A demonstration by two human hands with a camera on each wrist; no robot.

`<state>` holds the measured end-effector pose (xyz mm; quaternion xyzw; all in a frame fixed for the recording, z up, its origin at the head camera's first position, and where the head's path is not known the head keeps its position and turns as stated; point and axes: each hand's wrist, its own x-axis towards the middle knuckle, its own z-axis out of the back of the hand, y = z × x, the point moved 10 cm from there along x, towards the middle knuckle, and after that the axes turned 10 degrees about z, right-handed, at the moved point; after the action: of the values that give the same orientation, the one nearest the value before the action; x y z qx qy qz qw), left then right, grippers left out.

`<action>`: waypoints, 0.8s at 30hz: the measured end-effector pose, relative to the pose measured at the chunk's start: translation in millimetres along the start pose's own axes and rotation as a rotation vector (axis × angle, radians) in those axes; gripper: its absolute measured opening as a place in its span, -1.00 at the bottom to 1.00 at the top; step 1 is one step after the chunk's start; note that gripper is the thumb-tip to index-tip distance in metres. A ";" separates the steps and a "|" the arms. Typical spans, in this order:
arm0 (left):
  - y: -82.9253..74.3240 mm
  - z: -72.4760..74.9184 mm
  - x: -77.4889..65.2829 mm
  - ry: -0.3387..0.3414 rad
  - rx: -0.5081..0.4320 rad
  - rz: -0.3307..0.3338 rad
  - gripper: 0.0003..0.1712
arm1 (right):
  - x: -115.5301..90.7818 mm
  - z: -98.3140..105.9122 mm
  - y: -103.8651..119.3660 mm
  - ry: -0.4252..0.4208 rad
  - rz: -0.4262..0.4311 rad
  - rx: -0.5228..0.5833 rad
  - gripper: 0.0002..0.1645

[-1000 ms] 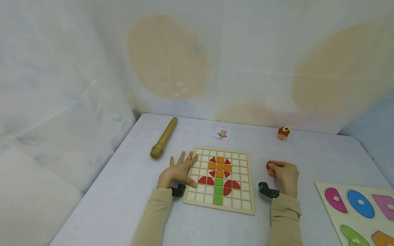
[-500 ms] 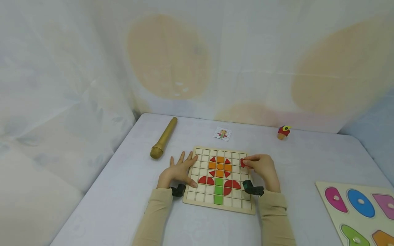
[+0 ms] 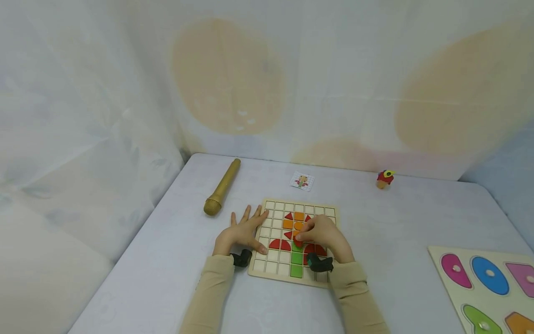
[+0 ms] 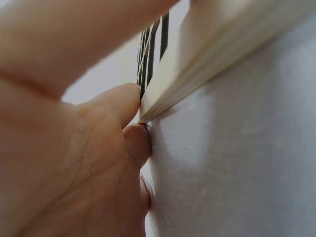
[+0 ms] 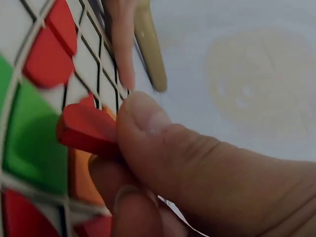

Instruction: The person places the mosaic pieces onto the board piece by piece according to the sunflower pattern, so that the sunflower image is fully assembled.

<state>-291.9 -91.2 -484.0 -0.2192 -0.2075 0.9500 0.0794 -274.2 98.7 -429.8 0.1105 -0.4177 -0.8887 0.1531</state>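
A wooden grid board (image 3: 277, 272) lies on the table, bearing a flower of orange, red and green pieces. My left hand (image 3: 242, 234) spreads over the board's left edge with straight fingers, thumb and fingertips on the frame. In the left wrist view the board's edge (image 4: 197, 69) runs past those fingers. My right hand (image 3: 327, 234) pinches a red block (image 5: 89, 129) between thumb and fingers, over the top green square (image 3: 297, 247). Red quarter-circle pieces (image 3: 274, 244) sit on either side of the green stem. The right hand covers part of the board's right side.
A gold microphone (image 3: 223, 186) lies left of the board. Behind the board is a small pattern card (image 3: 301, 181) with a flower. At the back right stands a parrot figure (image 3: 384, 179). A knobbed shape puzzle (image 3: 454, 297) lies at the right front.
My right hand has moved left with the red block, from beside the board to above the flower's stem. The left hand has stayed in place.
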 end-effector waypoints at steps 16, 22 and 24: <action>-10.5 6.4 -11.0 0.016 0.016 -0.005 0.38 | -3.7 -42.2 33.6 0.066 0.058 -0.185 -0.77; -11.3 7.8 -13.0 0.014 0.025 0.003 0.37 | -5.8 -43.9 37.8 0.062 0.037 -0.254 -0.68; -10.6 7.9 -13.0 0.010 0.030 0.007 0.37 | -5.7 -44.1 37.3 0.060 0.028 -0.280 -0.63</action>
<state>-283.2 -87.5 -468.0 -0.2236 -0.1921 0.9522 0.0803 -248.0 47.1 -428.1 0.1088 -0.2864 -0.9324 0.1920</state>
